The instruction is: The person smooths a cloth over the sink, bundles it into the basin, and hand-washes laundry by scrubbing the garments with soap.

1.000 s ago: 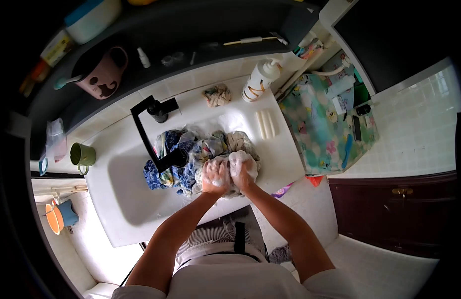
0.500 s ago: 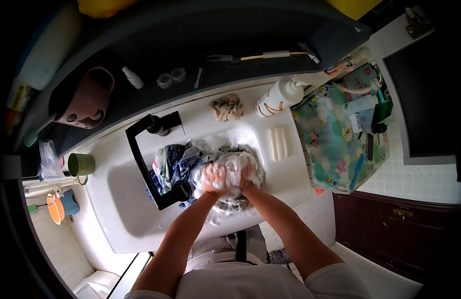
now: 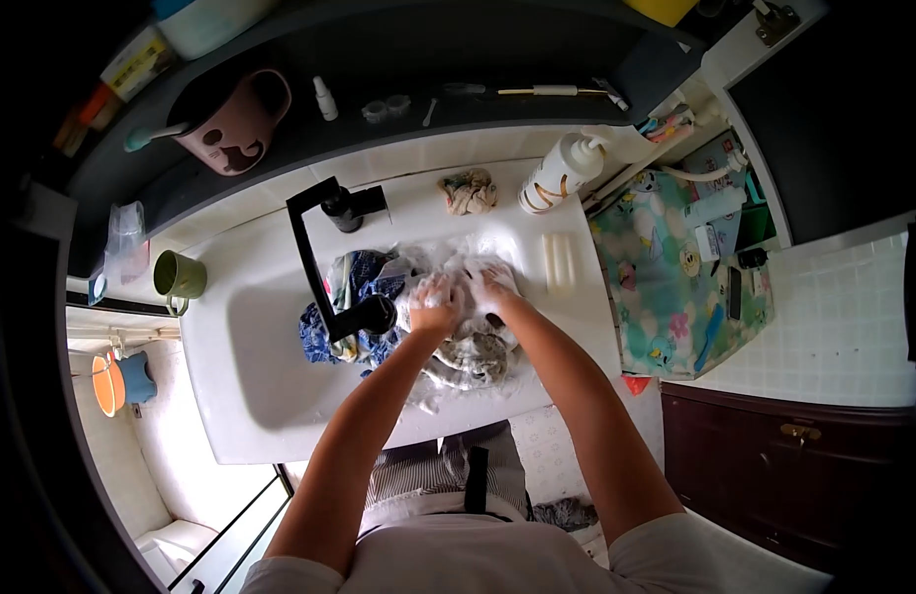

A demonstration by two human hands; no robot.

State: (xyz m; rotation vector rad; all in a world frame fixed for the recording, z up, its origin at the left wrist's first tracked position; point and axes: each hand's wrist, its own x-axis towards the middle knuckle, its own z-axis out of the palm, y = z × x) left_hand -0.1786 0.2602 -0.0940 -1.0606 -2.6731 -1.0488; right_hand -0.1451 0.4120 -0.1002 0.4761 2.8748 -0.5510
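Soapy white cloth (image 3: pixel 458 287) lies under both hands at the right side of the white sink (image 3: pixel 270 406). My left hand (image 3: pixel 435 303) is curled into the foamy cloth, its knuckles covered in suds. Close beside it, my right hand (image 3: pixel 493 288) presses on the same cloth, fingers partly hidden by foam. Nearer my body is a bunched greyish wet cloth (image 3: pixel 475 360). Blue patterned cloth (image 3: pixel 324 335) is heaped to the left, partly beneath the black faucet (image 3: pixel 364 317).
A green mug (image 3: pixel 180 277) stands on the left rim. On the back rim are a crumpled cloth (image 3: pixel 468 191) and a white pump bottle (image 3: pixel 563 174); a pale soap bar (image 3: pixel 558 263) lies at right. A dark shelf (image 3: pixel 398 129) holds a pink pitcher (image 3: pixel 238 124).
Both hands have moved away from my body across the cloth, and more of the greyish cloth shows in front of them. The camera view has also shifted.
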